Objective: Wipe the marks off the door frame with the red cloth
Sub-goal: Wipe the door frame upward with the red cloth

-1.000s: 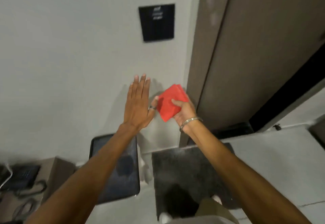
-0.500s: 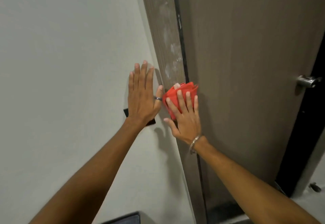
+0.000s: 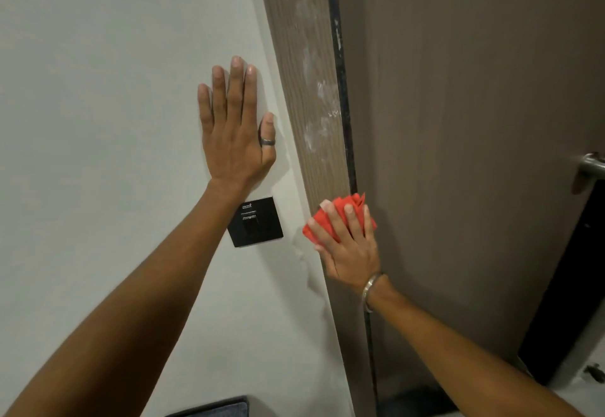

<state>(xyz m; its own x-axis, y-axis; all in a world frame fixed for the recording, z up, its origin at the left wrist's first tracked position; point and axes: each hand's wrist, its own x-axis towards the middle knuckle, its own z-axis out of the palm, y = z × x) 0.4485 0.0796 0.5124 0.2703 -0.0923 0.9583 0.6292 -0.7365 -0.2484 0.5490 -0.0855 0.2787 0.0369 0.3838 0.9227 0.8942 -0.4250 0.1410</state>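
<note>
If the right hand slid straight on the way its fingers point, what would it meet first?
Probably the white marks on the door frame, above the red cloth the right hand presses flat; bare frame lies between.

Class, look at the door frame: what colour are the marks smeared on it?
White, chalky smears on the brown wood-grain frame, clearest in the head view.

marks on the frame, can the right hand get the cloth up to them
Probably yes: the right hand presses the cloth on the frame just below the marks, nothing lies between, and the left hand rests aside on the wall.
</note>
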